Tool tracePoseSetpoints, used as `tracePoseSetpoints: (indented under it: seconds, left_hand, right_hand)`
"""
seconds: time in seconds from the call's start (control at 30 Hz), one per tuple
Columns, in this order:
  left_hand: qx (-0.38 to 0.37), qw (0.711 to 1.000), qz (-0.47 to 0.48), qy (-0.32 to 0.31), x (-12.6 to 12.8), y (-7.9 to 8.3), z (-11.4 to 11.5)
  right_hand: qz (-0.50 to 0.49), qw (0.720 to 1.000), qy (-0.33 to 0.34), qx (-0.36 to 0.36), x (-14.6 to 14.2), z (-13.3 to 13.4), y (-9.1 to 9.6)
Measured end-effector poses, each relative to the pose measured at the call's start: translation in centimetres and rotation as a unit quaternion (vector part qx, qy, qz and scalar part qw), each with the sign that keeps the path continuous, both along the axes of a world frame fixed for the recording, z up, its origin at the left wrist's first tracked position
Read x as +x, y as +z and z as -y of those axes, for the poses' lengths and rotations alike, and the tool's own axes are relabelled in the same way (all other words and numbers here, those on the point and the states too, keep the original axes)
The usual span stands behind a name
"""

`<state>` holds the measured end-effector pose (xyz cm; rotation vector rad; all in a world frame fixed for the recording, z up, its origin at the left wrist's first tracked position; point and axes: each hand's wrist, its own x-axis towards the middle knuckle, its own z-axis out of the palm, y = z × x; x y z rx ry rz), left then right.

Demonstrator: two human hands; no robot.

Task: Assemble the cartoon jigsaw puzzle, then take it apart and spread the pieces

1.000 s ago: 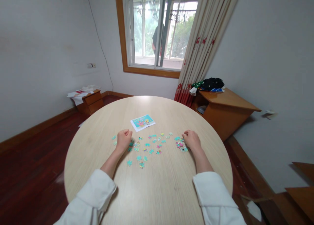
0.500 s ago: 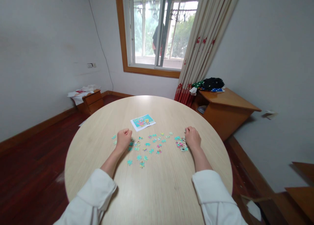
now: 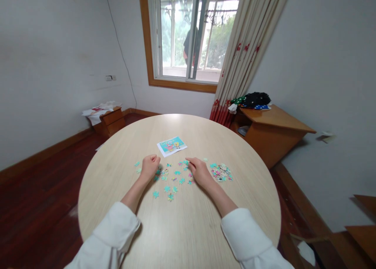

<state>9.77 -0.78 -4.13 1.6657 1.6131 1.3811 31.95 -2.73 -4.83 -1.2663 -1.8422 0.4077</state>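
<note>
My left hand (image 3: 150, 167) is curled into a fist at the left side of the scattered jigsaw pieces (image 3: 181, 181); its palm side is hidden, so whatever it may hold does not show. My right hand (image 3: 200, 172) hovers low over the right part of the scatter, index finger stretched out beside a teal jigsaw piece (image 3: 185, 162). No piece is visible between its fingers, and it covers some pieces. To its right lies a dense pile of jigsaw pieces (image 3: 222, 172). Beyond both hands is a printed picture sheet (image 3: 172, 146) with pink and yellow cartoon figures.
The round pale wooden table (image 3: 182, 233) carries everything. A wooden desk (image 3: 273, 122) with dark clothing (image 3: 257, 100) stands back right, next to the curtain (image 3: 243, 46). A small cabinet (image 3: 114, 121) stands back left, below the wall. The window (image 3: 194, 34) is straight ahead.
My right hand has moved left from the pile of jigsaw pieces to the scattered ones, uncovering the pile, and its index finger has straightened. My left fist has stayed nearly in place.
</note>
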Motion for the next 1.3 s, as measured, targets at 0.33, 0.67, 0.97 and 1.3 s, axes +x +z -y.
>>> tracePoseSetpoints:
  seconds: [0.33,0.67,0.97,1.3]
  left_hand:
    - [0.020,0.980,-0.087,-0.177,1.7,0.4,1.4]
    - [-0.037,0.967,0.046,-0.248,2.3,-0.2,1.0]
    - [-0.072,0.995,-0.057,-0.025,-1.2,-0.9,-1.2]
    - [-0.100,0.968,-0.229,0.008,-1.2,-0.3,-1.2]
  right_hand:
    - [-0.079,0.996,0.045,-0.025,-2.1,1.1,1.0]
    - [-0.084,0.993,0.078,-0.029,-2.5,1.3,0.6]
    - [0.001,1.000,0.000,-0.005,0.3,0.8,1.3]
    - [0.011,0.995,-0.097,0.026,3.4,0.1,2.4]
